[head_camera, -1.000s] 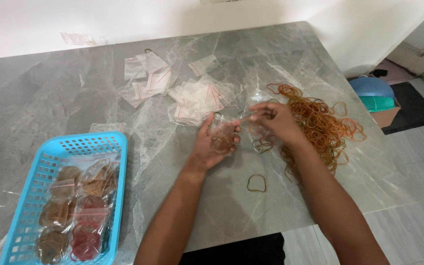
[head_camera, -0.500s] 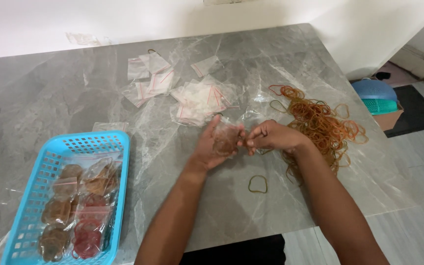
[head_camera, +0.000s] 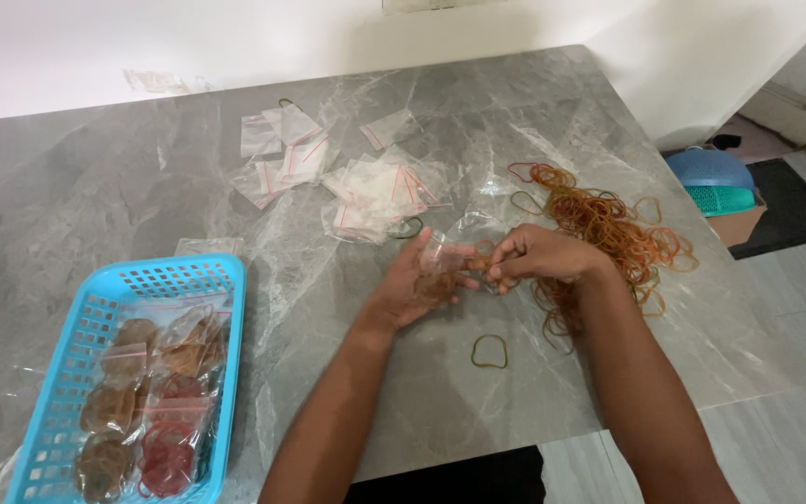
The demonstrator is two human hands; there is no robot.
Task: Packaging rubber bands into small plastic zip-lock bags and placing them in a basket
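My left hand (head_camera: 409,285) holds a small clear zip bag (head_camera: 447,264) over the grey marble table (head_camera: 123,187). My right hand (head_camera: 538,256) pinches the bag's right edge, with rubber bands at its fingertips. A big heap of orange and brown rubber bands (head_camera: 613,229) lies just right of my right hand. One green rubber band (head_camera: 490,351) lies alone on the table below both hands.
Several empty clear bags with red strips (head_camera: 366,187) are scattered at the far middle of the table. A blue plastic basket (head_camera: 67,392) at the front left holds filled bags of rubber bands (head_camera: 146,401). A blue basin (head_camera: 711,173) sits on the floor at right.
Both hands have come closer together on the small bag, and my right hand has moved left from the heap toward the bag's opening.
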